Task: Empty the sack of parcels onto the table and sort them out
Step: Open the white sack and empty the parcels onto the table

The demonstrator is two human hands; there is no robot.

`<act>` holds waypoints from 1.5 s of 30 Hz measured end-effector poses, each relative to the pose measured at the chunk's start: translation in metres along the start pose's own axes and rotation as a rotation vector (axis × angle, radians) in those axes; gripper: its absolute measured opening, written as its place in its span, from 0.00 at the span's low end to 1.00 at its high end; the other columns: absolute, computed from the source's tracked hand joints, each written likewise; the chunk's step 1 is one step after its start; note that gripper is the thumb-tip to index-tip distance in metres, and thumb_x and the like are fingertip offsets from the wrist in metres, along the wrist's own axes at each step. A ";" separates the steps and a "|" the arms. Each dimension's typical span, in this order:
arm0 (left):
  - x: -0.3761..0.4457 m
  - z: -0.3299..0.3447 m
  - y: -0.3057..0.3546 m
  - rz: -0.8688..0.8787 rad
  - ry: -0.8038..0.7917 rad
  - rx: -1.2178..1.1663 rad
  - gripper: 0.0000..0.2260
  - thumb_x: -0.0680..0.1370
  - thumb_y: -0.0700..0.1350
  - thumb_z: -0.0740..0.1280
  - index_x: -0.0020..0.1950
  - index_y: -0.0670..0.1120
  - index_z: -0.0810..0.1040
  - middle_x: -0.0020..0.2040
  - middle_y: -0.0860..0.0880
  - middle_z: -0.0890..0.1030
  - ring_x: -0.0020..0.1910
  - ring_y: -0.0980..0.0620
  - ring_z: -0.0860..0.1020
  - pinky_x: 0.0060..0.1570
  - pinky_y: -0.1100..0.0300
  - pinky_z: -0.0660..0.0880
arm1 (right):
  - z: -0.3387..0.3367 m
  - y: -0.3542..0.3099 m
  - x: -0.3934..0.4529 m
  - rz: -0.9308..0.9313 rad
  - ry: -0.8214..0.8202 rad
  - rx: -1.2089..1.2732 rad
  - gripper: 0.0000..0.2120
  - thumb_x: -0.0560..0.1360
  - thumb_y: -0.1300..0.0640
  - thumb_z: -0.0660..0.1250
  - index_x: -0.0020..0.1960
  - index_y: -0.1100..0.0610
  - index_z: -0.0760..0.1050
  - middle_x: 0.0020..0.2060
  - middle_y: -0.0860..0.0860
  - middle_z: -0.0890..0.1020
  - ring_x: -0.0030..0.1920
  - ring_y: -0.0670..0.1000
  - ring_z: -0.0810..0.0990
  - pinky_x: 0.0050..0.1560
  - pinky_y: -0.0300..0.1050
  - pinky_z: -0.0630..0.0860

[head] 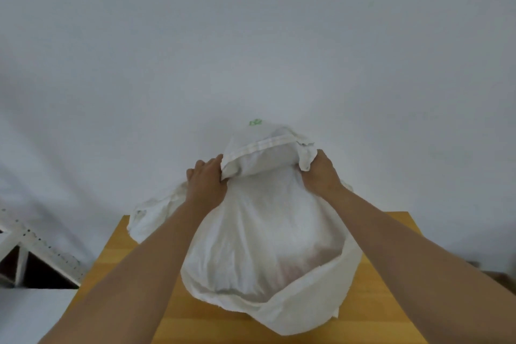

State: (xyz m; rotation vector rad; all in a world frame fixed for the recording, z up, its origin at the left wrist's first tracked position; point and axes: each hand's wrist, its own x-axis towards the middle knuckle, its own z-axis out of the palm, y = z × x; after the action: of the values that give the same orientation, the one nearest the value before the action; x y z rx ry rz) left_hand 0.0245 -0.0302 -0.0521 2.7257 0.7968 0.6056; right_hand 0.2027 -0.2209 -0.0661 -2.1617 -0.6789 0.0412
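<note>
A large white woven sack [262, 234] stands bulging on the wooden table [125, 254], its open mouth turned toward me at the lower right. The sack's stitched far end, with a small green mark, is lifted up in front of the wall. My left hand [205, 181] grips that raised end on its left side. My right hand [321, 173] grips it on the right, with cloth bunched in the fingers. Something pinkish shows faintly through the fabric near the mouth. No parcel lies out in plain sight.
More white fabric [152, 212] lies crumpled at the table's far left corner. A plain white wall fills the background. A white perforated metal frame [36, 246] stands at the lower left, beside the table.
</note>
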 end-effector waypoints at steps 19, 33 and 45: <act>-0.049 0.063 -0.061 -0.177 -0.729 0.126 0.67 0.56 0.73 0.74 0.76 0.57 0.29 0.79 0.48 0.36 0.78 0.37 0.48 0.73 0.39 0.53 | -0.005 0.078 -0.050 0.317 -0.518 -0.489 0.13 0.74 0.53 0.65 0.56 0.58 0.74 0.41 0.52 0.82 0.42 0.53 0.82 0.34 0.42 0.75; -0.043 0.120 -0.003 -0.160 -0.464 -0.164 0.32 0.75 0.57 0.64 0.76 0.51 0.60 0.70 0.46 0.72 0.69 0.39 0.69 0.66 0.43 0.65 | -0.038 0.111 -0.046 0.349 -0.015 -0.387 0.11 0.78 0.55 0.62 0.53 0.63 0.66 0.49 0.62 0.78 0.49 0.63 0.78 0.43 0.49 0.69; -0.031 0.098 0.043 -0.211 -0.081 -0.245 0.13 0.75 0.34 0.57 0.56 0.38 0.76 0.55 0.37 0.74 0.57 0.38 0.70 0.54 0.47 0.68 | -0.062 0.098 -0.037 0.240 0.183 -0.229 0.10 0.78 0.59 0.60 0.56 0.65 0.68 0.51 0.63 0.78 0.51 0.64 0.78 0.48 0.56 0.75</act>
State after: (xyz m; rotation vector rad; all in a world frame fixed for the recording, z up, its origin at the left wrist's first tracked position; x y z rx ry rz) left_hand 0.0652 -0.0933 -0.1347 2.3914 0.9105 0.5064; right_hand 0.2323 -0.3321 -0.1068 -2.4217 -0.3298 -0.1118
